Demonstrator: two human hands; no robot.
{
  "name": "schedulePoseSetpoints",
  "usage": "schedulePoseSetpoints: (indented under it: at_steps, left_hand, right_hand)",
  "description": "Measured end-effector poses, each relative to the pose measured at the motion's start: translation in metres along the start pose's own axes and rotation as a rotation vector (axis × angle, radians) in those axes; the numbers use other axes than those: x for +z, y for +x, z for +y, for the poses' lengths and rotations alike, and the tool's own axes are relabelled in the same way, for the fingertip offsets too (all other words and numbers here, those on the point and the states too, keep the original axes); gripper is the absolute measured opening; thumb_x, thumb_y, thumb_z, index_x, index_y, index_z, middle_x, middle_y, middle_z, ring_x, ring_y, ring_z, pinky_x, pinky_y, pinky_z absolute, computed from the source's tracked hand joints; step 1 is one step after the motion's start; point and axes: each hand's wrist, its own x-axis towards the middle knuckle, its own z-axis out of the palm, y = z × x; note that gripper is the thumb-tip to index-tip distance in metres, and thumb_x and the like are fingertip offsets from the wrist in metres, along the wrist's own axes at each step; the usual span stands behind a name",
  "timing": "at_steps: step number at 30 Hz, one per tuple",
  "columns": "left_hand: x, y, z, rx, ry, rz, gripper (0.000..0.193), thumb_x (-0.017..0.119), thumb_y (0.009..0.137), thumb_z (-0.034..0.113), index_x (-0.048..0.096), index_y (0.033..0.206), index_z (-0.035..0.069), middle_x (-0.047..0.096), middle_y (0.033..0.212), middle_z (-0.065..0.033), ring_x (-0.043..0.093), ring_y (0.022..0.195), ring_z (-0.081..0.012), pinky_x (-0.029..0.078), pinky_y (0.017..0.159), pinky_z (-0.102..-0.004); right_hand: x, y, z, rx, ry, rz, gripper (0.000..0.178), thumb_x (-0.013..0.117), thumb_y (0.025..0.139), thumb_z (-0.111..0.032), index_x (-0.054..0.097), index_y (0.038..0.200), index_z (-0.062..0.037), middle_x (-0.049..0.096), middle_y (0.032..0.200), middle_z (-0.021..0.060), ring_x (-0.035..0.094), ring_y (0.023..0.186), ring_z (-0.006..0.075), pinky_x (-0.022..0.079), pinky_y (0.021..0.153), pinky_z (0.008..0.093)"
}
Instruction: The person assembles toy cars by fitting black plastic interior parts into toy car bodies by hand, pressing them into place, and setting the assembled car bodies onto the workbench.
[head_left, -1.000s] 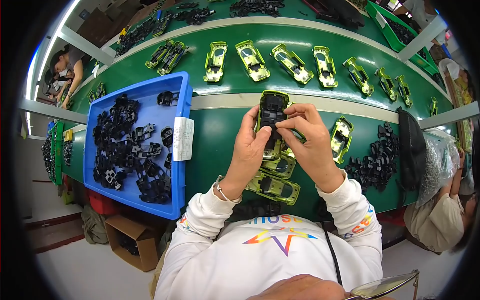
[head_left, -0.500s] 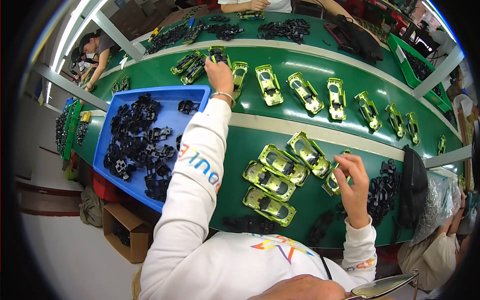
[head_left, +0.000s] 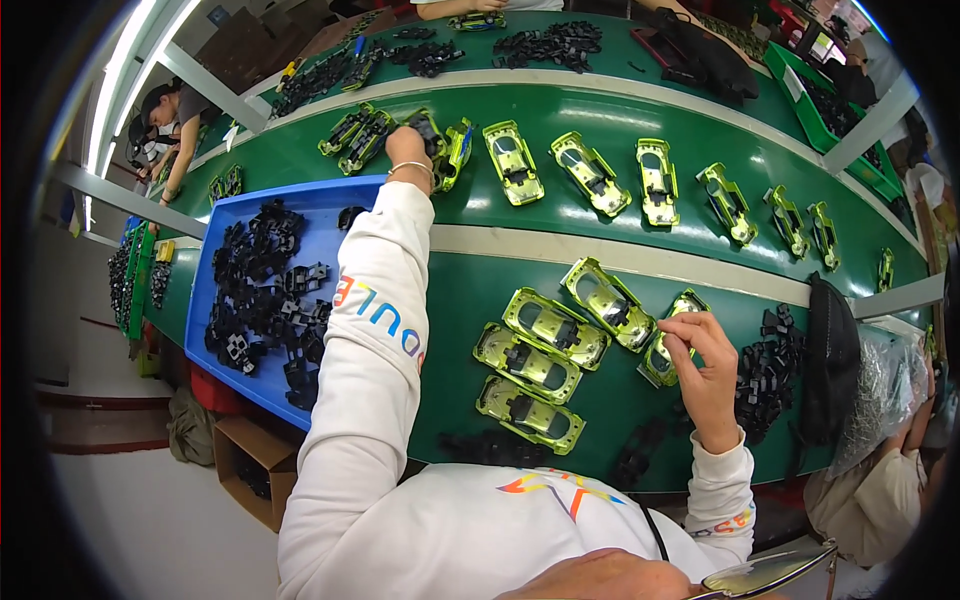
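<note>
My left hand [head_left: 410,152] reaches to the far green belt, its fingers curled round a lime-green toy car body [head_left: 426,128] with black parts on it; the fingertips are mostly hidden. Against that hand's right side, another car body [head_left: 457,153] is tilted. My right hand [head_left: 706,368] hovers with bent fingers, thumb and index apart and nothing visible between them. Just beside its fingertips lies a lime-green car body [head_left: 683,318]. Left of it, several more rest close together on the near worktop, among them one car body [head_left: 608,305] and a lower one [head_left: 530,414].
A blue tray [head_left: 197,330] of black plastic parts stands on the left. Along the belt lie spaced car bodies [head_left: 657,182]. Black parts [head_left: 768,375] are heaped beside a black bag [head_left: 830,365] on the right. A metal post [head_left: 120,193] crosses at left. Other people work farther off.
My left hand has drawn nearer, and the car body at it has moved nearer too. The car body to its right has tipped. My right hand has barely moved.
</note>
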Motion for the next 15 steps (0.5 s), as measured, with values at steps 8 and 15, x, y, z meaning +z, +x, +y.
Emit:
schedulePoseSetpoints:
  at_steps: [8,15]
  left_hand:
    - [0.016,0.004,-0.108,-0.597,-0.46,0.217,0.034,0.052,0.089,0.025,0.073,0.105,0.003,0.07,0.109,-0.0237,0.068,0.102,-0.0427,0.053,0.089,-0.0534]
    - [-0.005,-0.024,-0.038,-0.131,-0.327,0.631,0.045,0.063,0.09,0.036,0.055,0.108,-0.004,0.062,0.114,-0.0257,0.057,0.11,-0.0434,0.049,0.089,-0.0518]
  right_hand:
    - [-0.009,-0.009,-0.018,-0.189,-0.046,0.003,0.014,0.069,0.086,0.003,0.071,0.1,0.0009,0.066,0.095,0.0125,0.066,0.082,0.0252,0.051,0.072,0.0307]
    - [-0.055,-0.04,0.002,0.024,-0.177,0.247,0.015,0.068,0.086,0.003,0.072,0.1,0.0001,0.067,0.096,0.0103,0.066,0.082,0.0189,0.05,0.07,0.0268]
